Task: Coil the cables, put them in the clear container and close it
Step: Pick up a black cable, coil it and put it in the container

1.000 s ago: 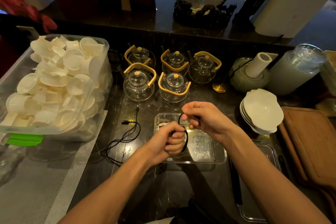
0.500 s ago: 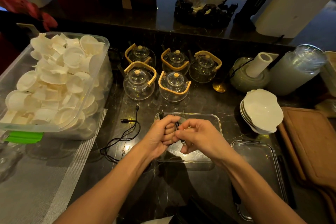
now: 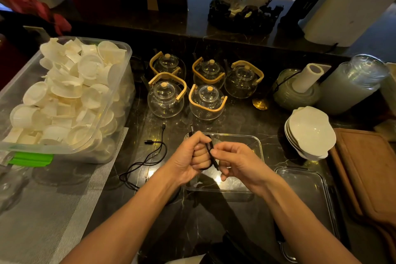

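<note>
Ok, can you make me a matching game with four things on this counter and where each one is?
Things:
1. coiled black cable
2. loose black cable
3. white bowls
4. clear container

Places:
A. stacked at the right, beside the wooden board
B. lying on the dark counter, left of the hands
C. under both hands, open
D. wrapped around the left hand, pinched by the right hand

Pairs: 1-D, 2-B, 3-A, 4-C

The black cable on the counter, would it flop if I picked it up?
Probably yes. The loose black cable lies in limp curves on the counter, so it looks floppy. It is thin, so likely light, and its plug ends would dangle.
</note>
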`<state>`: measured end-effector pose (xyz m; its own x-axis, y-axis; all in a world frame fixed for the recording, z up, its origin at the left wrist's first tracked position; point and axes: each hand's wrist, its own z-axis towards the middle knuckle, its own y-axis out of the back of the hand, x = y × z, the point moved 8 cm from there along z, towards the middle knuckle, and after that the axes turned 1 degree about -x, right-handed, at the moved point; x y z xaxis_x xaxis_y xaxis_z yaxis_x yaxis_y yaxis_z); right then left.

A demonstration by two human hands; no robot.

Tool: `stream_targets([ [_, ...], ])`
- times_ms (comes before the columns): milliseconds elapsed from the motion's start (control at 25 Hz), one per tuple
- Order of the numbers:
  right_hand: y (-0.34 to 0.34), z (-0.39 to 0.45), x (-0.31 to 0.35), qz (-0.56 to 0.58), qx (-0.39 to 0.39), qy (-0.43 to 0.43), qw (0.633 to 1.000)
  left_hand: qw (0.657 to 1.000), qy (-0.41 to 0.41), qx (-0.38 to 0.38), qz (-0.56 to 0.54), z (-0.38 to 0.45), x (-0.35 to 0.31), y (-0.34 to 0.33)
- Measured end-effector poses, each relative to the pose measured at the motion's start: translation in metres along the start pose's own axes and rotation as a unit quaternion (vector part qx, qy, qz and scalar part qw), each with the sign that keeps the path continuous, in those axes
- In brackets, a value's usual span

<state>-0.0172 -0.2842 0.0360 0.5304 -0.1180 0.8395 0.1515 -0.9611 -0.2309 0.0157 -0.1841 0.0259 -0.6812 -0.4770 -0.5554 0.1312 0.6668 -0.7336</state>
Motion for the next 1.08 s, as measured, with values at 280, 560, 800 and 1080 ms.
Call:
stream_targets([
  [280,-0.001,0.006,-0.011,0.080,0.002,-0.005,0.997,0.973,-0.060,-0.046,0.220,-0.005,-0.014,-0.008],
  [560,0.001,0.007,-0.013,0.167,0.011,0.010,0.986,0.959,-0.065,-0.068,0.267,-0.004,-0.016,-0.010],
  [800,0.006,0.012,-0.028,0.271,0.016,-0.022,0.962,0.969,-0.064,-0.060,0.233,-0.002,-0.015,-0.008],
  [1080,0.009,0.013,-0.037,0.244,0.075,-0.036,0.966,0.941,-0.047,-0.043,0.333,-0.006,-0.015,-0.016],
])
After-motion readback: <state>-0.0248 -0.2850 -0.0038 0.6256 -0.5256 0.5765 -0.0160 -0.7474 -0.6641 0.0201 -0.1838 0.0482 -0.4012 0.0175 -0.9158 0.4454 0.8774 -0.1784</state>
